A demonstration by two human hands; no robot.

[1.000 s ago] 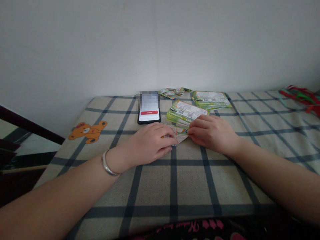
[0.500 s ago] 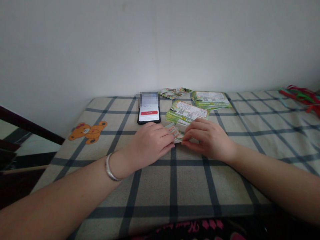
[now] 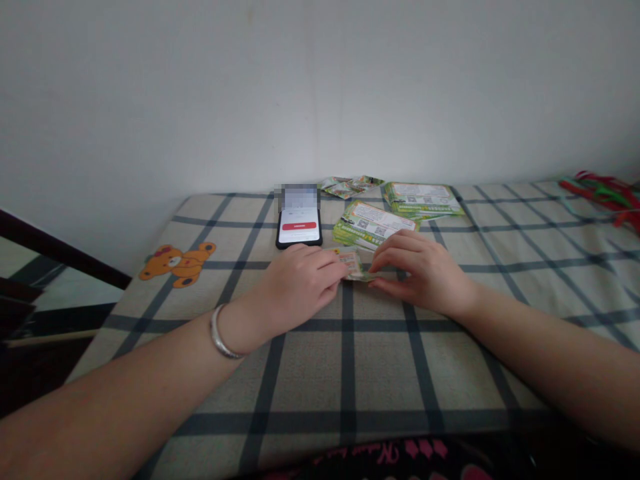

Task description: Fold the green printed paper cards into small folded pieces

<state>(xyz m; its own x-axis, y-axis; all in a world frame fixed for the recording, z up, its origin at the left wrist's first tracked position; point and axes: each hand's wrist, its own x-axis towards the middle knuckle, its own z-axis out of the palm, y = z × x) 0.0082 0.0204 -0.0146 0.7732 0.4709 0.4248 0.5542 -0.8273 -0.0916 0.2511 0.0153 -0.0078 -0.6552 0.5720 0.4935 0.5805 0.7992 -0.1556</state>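
Bent over a checked-cloth desk (image 3: pixel 310 387), we work a small printed paper (image 3: pixel 354 265) between two bare hands, just nearer to us than the phone (image 3: pixel 299 227) and to its right. Our left hand (image 3: pixel 305 283), a silver bangle (image 3: pixel 220 333) at its wrist, lies just in front of the phone with its fingers curled down on the paper's left end, gripping it. Our right hand (image 3: pixel 423 273), to the right of the phone, brings thumb and fingertips to the paper's other end; we cannot tell whether they pinch it. The phone lies screen up, a red bar across its lit display, the upper part pixelated. Near the phone's right side we see a stack of green-and-white printed cards (image 3: pixel 373 223); a second stack (image 3: pixel 423 198) lies farther right of the phone, while green folded pieces (image 3: pixel 347 187) sit beside its far right corner. An orange bear figure (image 3: pixel 180 265) lies flat to the phone's left, and a red-and-green bundle (image 3: pixel 600 190) lies well to its right. Behind the phone rises a pale wall (image 3: pixel 300 87).
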